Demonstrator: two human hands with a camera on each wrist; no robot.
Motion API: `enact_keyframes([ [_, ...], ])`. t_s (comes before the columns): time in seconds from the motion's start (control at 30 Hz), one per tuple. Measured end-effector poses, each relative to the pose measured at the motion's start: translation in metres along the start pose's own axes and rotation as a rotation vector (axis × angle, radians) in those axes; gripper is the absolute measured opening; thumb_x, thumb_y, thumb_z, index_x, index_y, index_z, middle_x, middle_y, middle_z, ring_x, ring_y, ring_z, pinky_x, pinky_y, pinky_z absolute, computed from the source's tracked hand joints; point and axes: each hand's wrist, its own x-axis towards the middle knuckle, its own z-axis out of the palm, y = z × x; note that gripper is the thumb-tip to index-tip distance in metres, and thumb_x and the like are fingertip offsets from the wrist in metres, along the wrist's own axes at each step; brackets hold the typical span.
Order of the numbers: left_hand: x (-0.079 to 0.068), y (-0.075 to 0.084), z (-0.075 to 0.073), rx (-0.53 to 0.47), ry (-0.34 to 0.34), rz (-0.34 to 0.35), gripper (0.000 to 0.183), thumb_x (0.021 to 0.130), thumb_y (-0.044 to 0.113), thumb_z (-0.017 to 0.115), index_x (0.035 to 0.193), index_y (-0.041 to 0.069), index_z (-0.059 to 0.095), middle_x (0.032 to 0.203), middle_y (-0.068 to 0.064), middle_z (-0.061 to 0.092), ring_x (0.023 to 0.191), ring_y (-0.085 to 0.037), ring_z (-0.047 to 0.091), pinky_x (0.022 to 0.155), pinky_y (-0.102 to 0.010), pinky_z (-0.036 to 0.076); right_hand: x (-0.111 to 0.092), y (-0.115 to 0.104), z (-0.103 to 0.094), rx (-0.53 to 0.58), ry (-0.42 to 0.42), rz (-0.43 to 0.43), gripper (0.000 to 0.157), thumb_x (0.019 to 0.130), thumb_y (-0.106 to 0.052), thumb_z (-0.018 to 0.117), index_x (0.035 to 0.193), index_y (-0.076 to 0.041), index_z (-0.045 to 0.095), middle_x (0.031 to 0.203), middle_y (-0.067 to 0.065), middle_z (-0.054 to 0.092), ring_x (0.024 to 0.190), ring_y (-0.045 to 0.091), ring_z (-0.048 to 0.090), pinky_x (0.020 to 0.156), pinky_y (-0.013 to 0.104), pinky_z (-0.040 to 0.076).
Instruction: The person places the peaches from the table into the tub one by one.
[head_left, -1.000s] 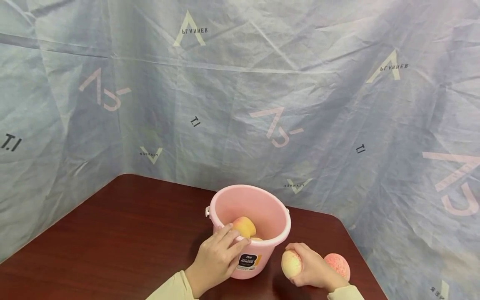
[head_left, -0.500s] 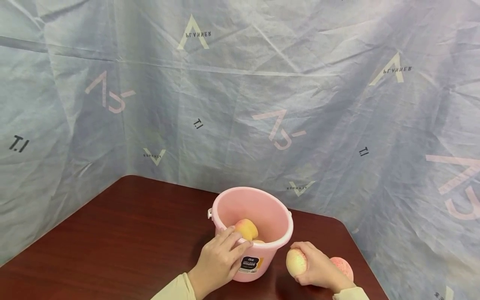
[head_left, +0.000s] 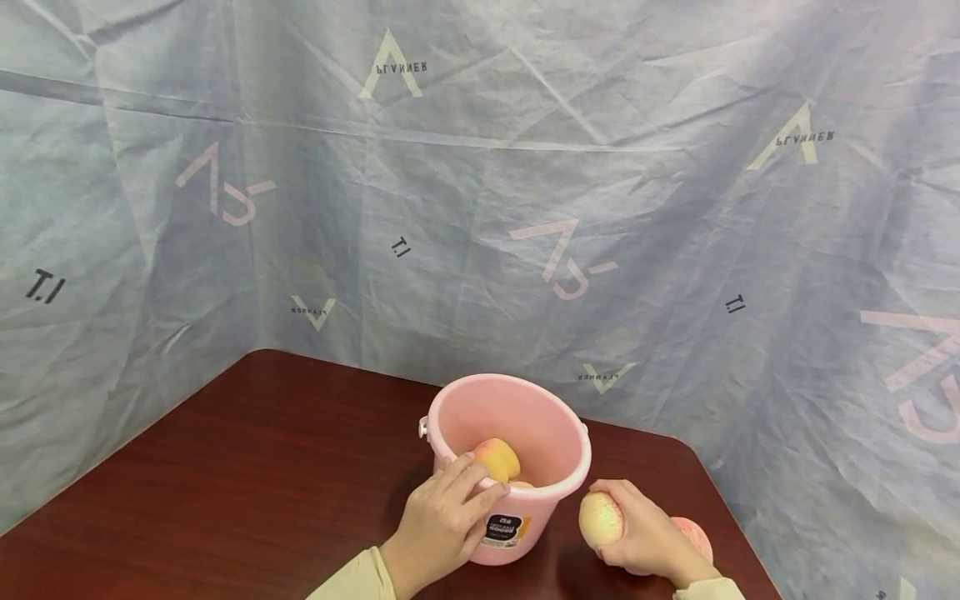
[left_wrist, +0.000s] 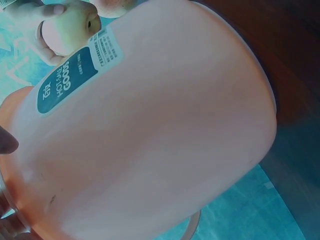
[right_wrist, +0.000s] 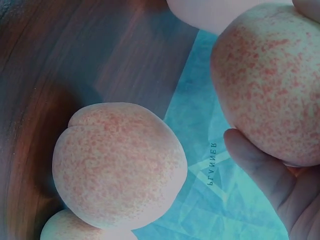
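Held the bucket (head_left: 547, 425) at its rim's seven o'clock, clamped in the left grip (head_left: 445, 521). Held a peach (head_left: 600, 521) clamped in the right grip (head_left: 645, 533), outside the bucket at four o'clock, near other peaches (right_wrist: 120, 165).

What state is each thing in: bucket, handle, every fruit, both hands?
Pink bucket: open-topped, standing on table.
Handle: lowered, not across the opening.
Yellow fruit: inside bucket, no cut visible.
Second bucket fruit: mostly hidden, state unclear.
Held fruit: gripped, no cut visible.
First table fruit: no cut visible.
Second table fruit: only partly visible.
Left hand: gripping bucket rim.
Right hand: curled round held fruit.
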Motion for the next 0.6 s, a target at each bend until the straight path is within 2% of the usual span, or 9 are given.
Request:
enact_keyframes([
  [0.3, -0.0003, -0.0003, 0.0006, 0.002, 0.008, 0.001, 0.033, 0.076, 0.012, 0.051, 0.101, 0.020, 0.071, 0.098, -0.004, 0.063, 0.095, -0.025, 0.063, 0.080, -0.035, 0.054, 0.0013, -0.0036, -0.0042, -0.017, 0.100, -0.013, 0.066, 0.049, -0.012, 0.083, 0.111, -0.013, 0.061, 0.107, 0.000, 0.058, 0.084, 0.005, 0.054, 0.066, 0.027, 0.049],
  [0.6, -0.0005, -0.0002, 0.0013, -0.005, 0.006, -0.003, 0.033, 0.077, 0.012, 0.049, 0.100, 0.020, 0.071, 0.098, -0.004, 0.063, 0.095, -0.025, 0.063, 0.082, -0.034, 0.054, 0.0032, -0.0094, -0.0094, -0.016, 0.156, 0.119, 0.065, 0.051, -0.008, 0.080, 0.112, -0.015, 0.062, 0.112, -0.003, 0.058, 0.085, 0.008, 0.055, 0.067, 0.028, 0.048],
])
